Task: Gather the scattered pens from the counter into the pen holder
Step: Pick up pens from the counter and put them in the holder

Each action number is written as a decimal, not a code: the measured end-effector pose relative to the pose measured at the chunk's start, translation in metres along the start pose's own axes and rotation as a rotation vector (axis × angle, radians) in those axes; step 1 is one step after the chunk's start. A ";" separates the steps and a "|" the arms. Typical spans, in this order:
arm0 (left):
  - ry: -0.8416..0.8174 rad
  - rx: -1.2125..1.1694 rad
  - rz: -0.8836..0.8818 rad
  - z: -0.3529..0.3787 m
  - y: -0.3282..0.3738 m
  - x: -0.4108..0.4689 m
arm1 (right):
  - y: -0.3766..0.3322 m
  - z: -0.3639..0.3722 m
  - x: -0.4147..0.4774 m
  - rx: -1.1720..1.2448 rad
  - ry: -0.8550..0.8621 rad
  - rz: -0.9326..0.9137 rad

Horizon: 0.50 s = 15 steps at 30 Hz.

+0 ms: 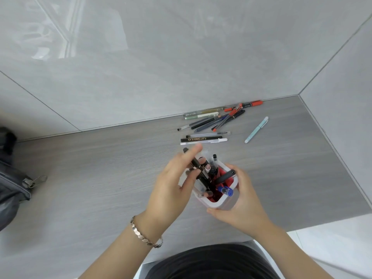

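Setting reads to me as a home interior, likely kitchen or utility nook: grey wood-grain counter (pixel 100 178) set into a corner of large glossy grey wall tiles (pixel 181 57) (reflections visible), grey zippered bag (pixel 14 188) at left edge.

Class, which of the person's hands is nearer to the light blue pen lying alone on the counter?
Right. The right hand holds the pen holder, below-left of the blue pen; the left hand is further left, across the holder.

A black pen (pixel 201 139) lying on the counter (pixel 100 178) reads "PLANT CARBON BLACK".
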<state>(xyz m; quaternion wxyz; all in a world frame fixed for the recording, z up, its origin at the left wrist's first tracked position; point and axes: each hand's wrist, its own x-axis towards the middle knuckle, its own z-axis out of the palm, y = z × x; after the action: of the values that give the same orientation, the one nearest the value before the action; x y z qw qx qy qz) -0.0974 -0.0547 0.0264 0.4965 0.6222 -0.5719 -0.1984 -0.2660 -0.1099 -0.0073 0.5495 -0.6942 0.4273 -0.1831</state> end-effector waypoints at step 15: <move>-0.240 0.396 0.094 0.016 -0.007 -0.025 | -0.003 -0.001 -0.002 0.000 0.040 -0.038</move>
<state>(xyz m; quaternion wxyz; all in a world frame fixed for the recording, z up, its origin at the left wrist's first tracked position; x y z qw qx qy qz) -0.1136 -0.0400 0.0054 0.3019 0.6521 -0.6829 -0.1314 -0.2664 -0.1088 -0.0044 0.5374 -0.6982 0.4250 -0.2074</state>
